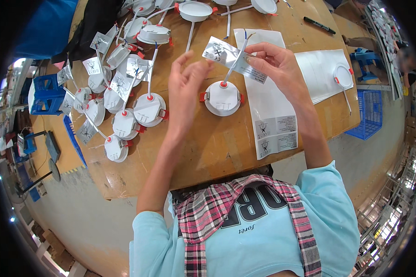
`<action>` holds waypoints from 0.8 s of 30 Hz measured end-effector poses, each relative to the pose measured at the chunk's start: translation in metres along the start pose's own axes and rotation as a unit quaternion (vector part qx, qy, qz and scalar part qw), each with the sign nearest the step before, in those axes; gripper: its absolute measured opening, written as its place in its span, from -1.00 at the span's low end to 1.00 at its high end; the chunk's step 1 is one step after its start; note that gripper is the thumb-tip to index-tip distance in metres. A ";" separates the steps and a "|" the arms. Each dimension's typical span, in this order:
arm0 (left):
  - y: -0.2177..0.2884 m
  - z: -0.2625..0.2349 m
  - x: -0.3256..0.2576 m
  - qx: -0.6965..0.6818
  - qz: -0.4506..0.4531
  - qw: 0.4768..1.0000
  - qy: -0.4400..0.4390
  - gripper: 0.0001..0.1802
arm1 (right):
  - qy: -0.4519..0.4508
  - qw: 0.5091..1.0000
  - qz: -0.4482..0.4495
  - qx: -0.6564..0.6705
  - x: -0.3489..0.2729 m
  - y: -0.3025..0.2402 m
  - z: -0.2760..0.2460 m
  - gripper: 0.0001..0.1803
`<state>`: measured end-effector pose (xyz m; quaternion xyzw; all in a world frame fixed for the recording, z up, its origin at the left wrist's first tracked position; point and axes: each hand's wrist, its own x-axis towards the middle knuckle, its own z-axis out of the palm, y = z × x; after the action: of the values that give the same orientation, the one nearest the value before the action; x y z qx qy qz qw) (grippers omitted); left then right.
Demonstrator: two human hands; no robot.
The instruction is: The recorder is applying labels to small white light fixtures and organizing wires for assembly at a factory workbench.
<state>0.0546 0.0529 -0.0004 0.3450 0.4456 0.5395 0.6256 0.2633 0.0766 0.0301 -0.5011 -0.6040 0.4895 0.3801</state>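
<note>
A small round white downlight [223, 98] with red-tipped spring clips lies back-up on the table in front of me. Its white cable [235, 67] rises toward my hands and ends in bare coloured wires. Across this cable sits a silver printed label [221, 52]. My right hand [273, 62] pinches the label's right part beside the cable between thumb and fingers. Just left of the label, my left hand [187, 76] has its fingers curled in, and I see nothing between them. Under my right forearm lies a white label sheet [270, 111] with silver labels left at its near end.
Several downlights [149, 110] with silver labels on their cables crowd the table's left side, more at the far edge. At right, one downlight [343, 76] lies on white sheets [320, 69]. A black marker [319, 25] lies farther back. A blue crate [367, 113] stands beyond the right edge.
</note>
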 end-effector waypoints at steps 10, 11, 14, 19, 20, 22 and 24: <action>-0.020 0.011 -0.017 0.180 0.043 0.981 -0.053 -0.80 | -0.024 0.995 -0.041 -0.086 -0.005 -0.010 0.001 -0.75; -0.019 0.012 -0.017 0.179 0.044 0.981 -0.052 -0.80 | -0.024 0.995 -0.042 -0.087 -0.006 -0.011 0.000 -0.75; -0.016 0.018 -0.020 0.144 0.045 0.988 -0.038 -0.80 | 0.053 0.965 -0.129 -0.220 -0.011 -0.019 -0.006 -0.73; -0.015 0.021 -0.020 0.139 0.058 0.989 -0.003 -0.82 | 0.154 0.936 -0.147 -0.280 -0.025 -0.043 0.000 -0.79; -0.017 0.021 -0.020 0.138 0.058 0.989 -0.005 -0.82 | 0.156 0.935 -0.146 -0.282 -0.025 -0.044 0.004 -0.79; -0.018 0.021 -0.021 0.169 0.087 0.982 0.002 -0.83 | 0.146 0.965 -0.076 -0.205 -0.025 -0.044 0.013 -0.82; -0.018 0.022 -0.023 0.183 0.095 0.978 0.003 -0.84 | 0.146 0.970 -0.074 -0.181 -0.022 -0.040 0.019 -0.80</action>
<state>0.0814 0.0278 -0.0045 0.4930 0.5040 0.5070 0.4959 0.2402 0.0502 0.0651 -0.5816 -0.6555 0.2642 0.4028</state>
